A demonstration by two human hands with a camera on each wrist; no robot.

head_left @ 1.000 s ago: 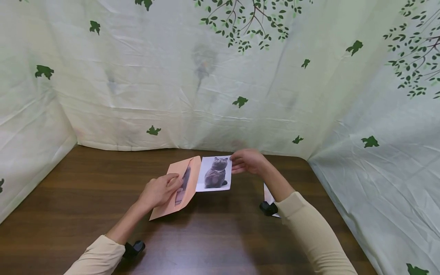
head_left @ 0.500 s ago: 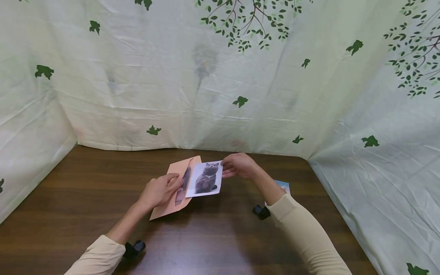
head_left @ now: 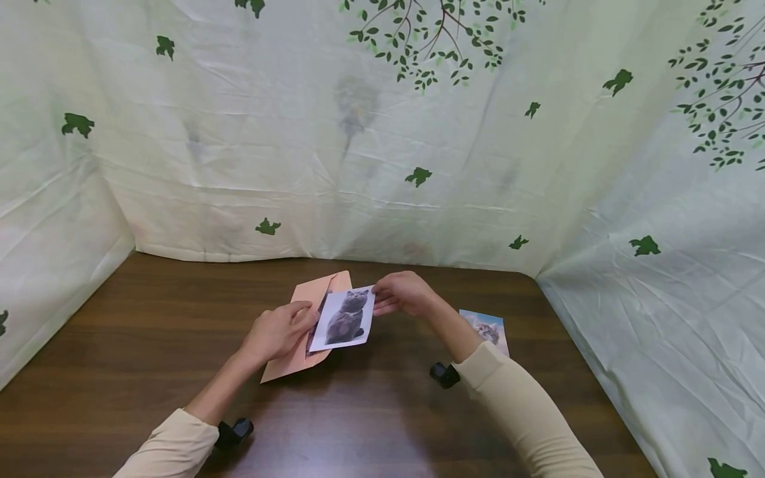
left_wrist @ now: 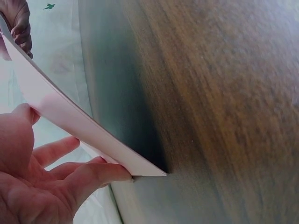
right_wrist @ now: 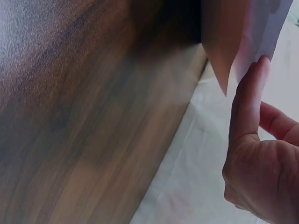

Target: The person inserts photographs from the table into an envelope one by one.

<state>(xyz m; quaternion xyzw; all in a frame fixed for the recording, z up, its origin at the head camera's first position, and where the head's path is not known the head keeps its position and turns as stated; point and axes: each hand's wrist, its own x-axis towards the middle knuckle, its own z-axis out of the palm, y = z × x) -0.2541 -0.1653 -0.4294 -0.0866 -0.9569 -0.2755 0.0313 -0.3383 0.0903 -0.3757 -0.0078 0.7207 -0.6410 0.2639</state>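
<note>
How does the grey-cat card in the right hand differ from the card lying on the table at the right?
The grey-cat card is held up by the right hand, overlapping the peach envelope; the blue-topped card lies on the table. The grey-cat card has a plain pale background, while the blue-topped card has blue along its far edge. The right arm partly covers the blue-topped card, not the grey-cat card. Both carry printed pictures.

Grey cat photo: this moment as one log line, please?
left hand: holds envelope; right hand: pinches grey cat photo; blue-topped photo: on table
</note>
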